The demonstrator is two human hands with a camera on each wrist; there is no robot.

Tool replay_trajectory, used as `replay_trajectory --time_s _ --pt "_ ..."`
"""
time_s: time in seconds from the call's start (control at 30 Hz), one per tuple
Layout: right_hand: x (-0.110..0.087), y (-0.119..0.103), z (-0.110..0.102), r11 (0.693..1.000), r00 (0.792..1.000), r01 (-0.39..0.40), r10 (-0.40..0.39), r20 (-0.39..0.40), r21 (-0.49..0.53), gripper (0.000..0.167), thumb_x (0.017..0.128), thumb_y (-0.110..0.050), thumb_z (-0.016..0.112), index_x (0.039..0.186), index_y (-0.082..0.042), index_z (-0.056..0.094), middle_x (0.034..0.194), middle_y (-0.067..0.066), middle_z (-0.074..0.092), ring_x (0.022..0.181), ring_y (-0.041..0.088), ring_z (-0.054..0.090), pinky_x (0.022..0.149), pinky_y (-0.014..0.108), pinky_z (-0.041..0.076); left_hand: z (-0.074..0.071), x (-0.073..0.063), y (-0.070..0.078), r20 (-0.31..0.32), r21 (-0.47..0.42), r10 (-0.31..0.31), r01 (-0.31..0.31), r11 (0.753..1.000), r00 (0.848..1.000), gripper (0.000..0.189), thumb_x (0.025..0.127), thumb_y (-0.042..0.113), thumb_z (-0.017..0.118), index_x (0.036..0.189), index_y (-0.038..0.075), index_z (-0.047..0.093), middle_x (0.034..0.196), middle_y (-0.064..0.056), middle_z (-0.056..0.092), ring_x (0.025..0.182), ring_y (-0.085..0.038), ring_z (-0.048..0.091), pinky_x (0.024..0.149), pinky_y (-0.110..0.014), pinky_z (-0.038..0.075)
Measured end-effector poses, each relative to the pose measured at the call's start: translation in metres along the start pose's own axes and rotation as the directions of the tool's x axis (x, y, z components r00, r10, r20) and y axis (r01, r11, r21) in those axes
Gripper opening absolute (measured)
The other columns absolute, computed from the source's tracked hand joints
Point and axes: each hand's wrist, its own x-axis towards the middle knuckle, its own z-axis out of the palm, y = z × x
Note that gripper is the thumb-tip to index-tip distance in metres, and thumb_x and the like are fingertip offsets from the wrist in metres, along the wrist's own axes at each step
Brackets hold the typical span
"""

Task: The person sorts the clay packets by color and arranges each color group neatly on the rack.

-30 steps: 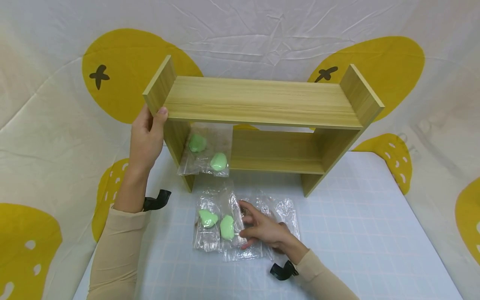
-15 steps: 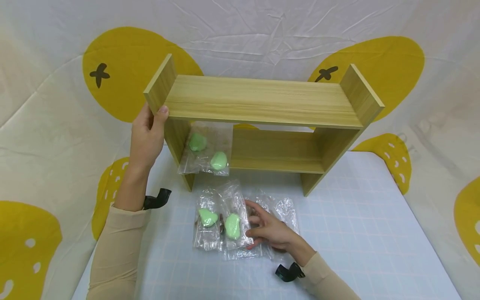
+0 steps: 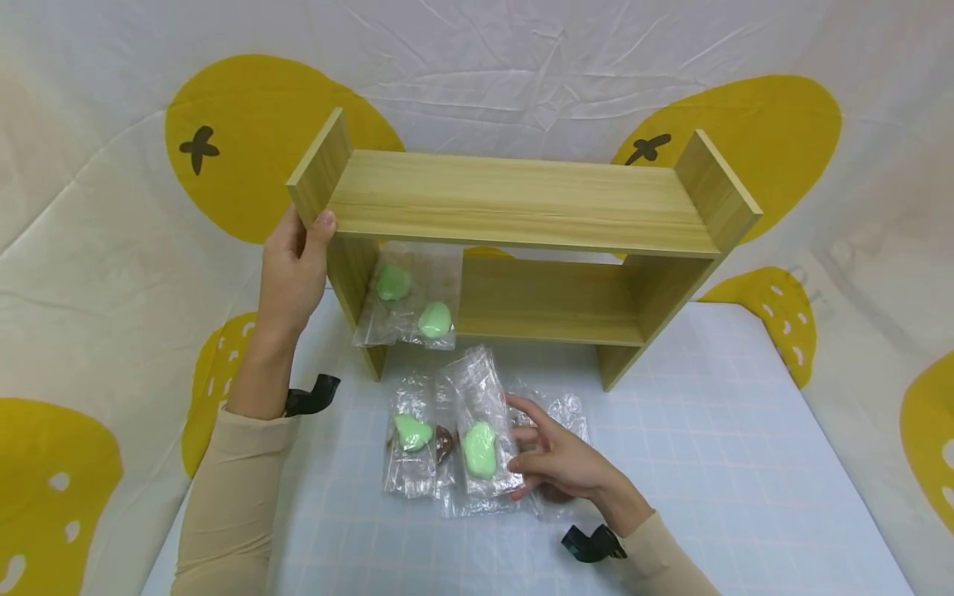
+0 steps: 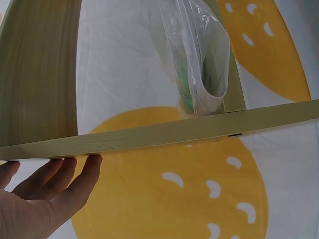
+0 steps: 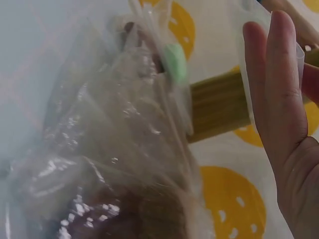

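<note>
We saw the left hand point(image 3: 294, 277) gripping the wooden shelf point(image 3: 522, 203) by its left side, and the right hand point(image 3: 566, 459) pinching a clear bag point(image 3: 477, 389) in front of that shelf! Its long axis ran shelfward, far end tipped slightly left, green lump point(image 3: 480, 451) in the half away from the shelf. Under the shelf we had pale checked cloth point(image 3: 730, 463); behind it, yellow-patterned white fabric point(image 3: 507, 50).
</note>
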Motion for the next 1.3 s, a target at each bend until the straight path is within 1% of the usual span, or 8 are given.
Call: replay_trajectory --time_s 0.13,0.3,0.47,0.67,0.93,1.1,1.23,1.3 --pt "-0.008 -0.008 -0.001 1.0 1.0 0.023 -0.022 0.011 -0.014 0.091 0.094 0.013 0.058 0.161 -0.022 0.008 0.125 0.025 0.052 0.082 0.022 0.069 0.068 0.061 0.053 0.0 0.0 0.0 -0.002 0.004 -0.001 0.001 1.0 1.0 0.04 0.104 0.034 0.053 0.14 0.018 0.056 0.126 -0.007 0.06 0.107 -0.022 0.056 0.089 -0.036 0.047" --pt "-0.017 -0.021 -0.001 0.997 0.997 0.072 -0.072 0.026 -0.014 0.089 0.094 0.015 0.056 0.161 -0.022 0.011 0.12 0.02 0.053 0.084 0.024 0.069 0.065 0.071 0.046 0.001 0.0 0.0 -0.008 0.006 0.002 -0.002 1.0 1.0 0.04 0.104 0.034 0.053 0.14 0.017 0.057 0.126 -0.007 0.06 0.108 -0.022 0.056 0.09 -0.036 0.047" --pt "-0.02 -0.034 -0.003 0.993 0.992 0.121 -0.121 0.033 0.001 0.087 0.094 0.017 0.054 0.16 -0.021 0.012 0.122 0.017 0.054 0.081 0.02 0.068 0.065 0.068 0.048 0.001 0.0 0.0 -0.007 0.008 0.003 -0.003 1.0 1.0 0.04 0.104 0.034 0.053 0.14 0.017 0.056 0.126 -0.007 0.06 0.109 -0.022 0.056 0.091 -0.037 0.047" --pt "-0.011 -0.043 -0.009 0.983 0.982 0.18 -0.182 0.054 0.033 0.085 0.094 0.019 0.05 0.16 -0.018 0.011 0.128 0.02 0.056 0.09 0.023 0.068 0.066 0.058 0.054 0.001 0.0 0.0 -0.003 0.009 0.004 -0.004 1.0 1.0 0.041 0.104 0.034 0.053 0.141 0.018 0.055 0.128 -0.007 0.059 0.11 -0.023 0.056 0.092 -0.039 0.047" --pt "0.008 -0.048 -0.011 0.982 0.983 0.174 -0.168 -0.074 0.07 0.08 0.094 0.017 0.052 0.158 -0.013 0.015 0.128 0.019 0.059 0.083 0.024 0.07 0.067 0.045 0.059 0.001 -0.001 0.0 -0.003 0.008 0.001 -0.001 1.0 1.0 0.041 0.104 0.034 0.052 0.141 0.018 0.055 0.129 -0.007 0.059 0.11 -0.023 0.056 0.092 -0.039 0.047" --pt "0.019 -0.05 -0.01 0.976 0.974 0.205 -0.196 -0.11 0.077 0.074 0.094 0.016 0.051 0.156 -0.007 0.018 0.128 0.02 0.057 0.083 0.02 0.067 0.068 0.04 0.059 0.0 -0.001 0.0 -0.007 0.015 -0.009 0.009 1.0 1.0 0.042 0.104 0.035 0.052 0.143 0.019 0.055 0.13 -0.007 0.059 0.11 -0.023 0.055 0.092 -0.04 0.047" --pt "0.028 -0.053 -0.008 0.977 0.973 0.198 -0.185 -0.136 0.084 0.068 0.096 0.014 0.051 0.155 -0.004 0.022 0.127 0.019 0.058 0.087 0.021 0.067 0.071 0.038 0.059 0.001 -0.001 0.001 -0.007 0.013 -0.013 0.013 1.0 1.0 0.042 0.104 0.035 0.053 0.143 0.019 0.055 0.13 -0.007 0.059 0.111 -0.023 0.055 0.093 -0.04 0.047" --pt "0.033 -0.055 -0.007 0.977 0.972 0.189 -0.173 -0.156 0.094 0.066 0.097 0.012 0.052 0.154 -0.003 0.024 0.121 0.016 0.06 0.088 0.019 0.066 0.073 0.038 0.058 0.001 -0.001 0.001 -0.007 0.01 -0.01 0.01 1.0 1.0 0.042 0.104 0.034 0.053 0.142 0.018 0.055 0.13 -0.007 0.059 0.111 -0.023 0.056 0.092 -0.039 0.047"
